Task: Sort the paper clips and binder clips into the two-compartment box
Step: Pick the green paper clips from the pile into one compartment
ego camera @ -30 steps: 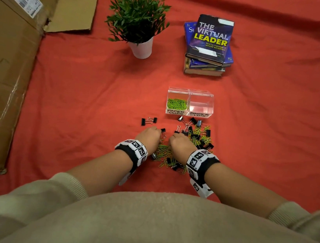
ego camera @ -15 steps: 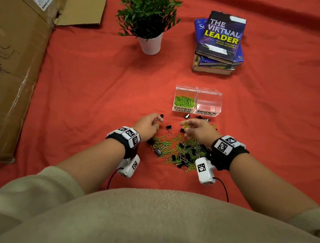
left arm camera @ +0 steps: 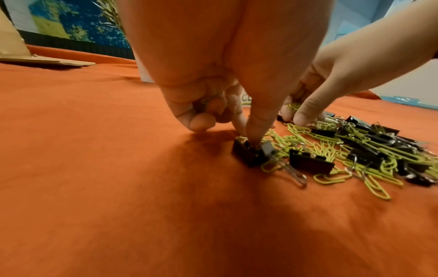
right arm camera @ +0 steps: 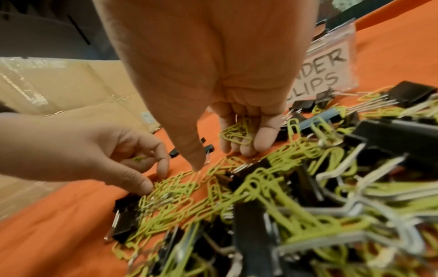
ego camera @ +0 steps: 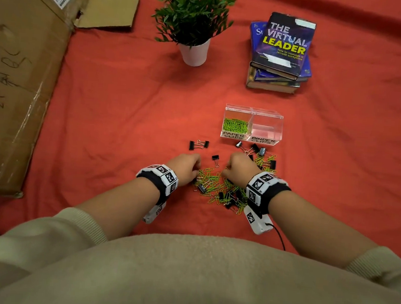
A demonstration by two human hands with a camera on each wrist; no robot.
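A clear two-compartment box (ego camera: 254,111) stands beyond the pile; its left side, labelled PAPER CLIPS, holds green paper clips (ego camera: 235,125), and its right side, labelled BINDER CLIPS (right arm camera: 324,75), looks empty. A mixed pile of green paper clips (ego camera: 213,180) and black binder clips (left arm camera: 310,163) lies on the red cloth. My left hand (ego camera: 188,167) is at the pile's left edge, thumb and forefinger tips down beside a black binder clip (left arm camera: 247,154), a green clip tucked in its curled fingers (right arm camera: 137,159). My right hand (ego camera: 237,169) holds a bunch of green paper clips (right arm camera: 237,133) in curled fingers, thumb pointing down at the pile.
Loose binder clips (ego camera: 199,144) lie left of the box and others (ego camera: 257,149) right in front of it. A potted plant (ego camera: 195,26) and a stack of books (ego camera: 281,52) stand farther back. Flattened cardboard (ego camera: 20,77) covers the left side.
Both hands have dropped back from just short of the box onto the pile. The left hand's fingertips now touch down at the pile's left edge.
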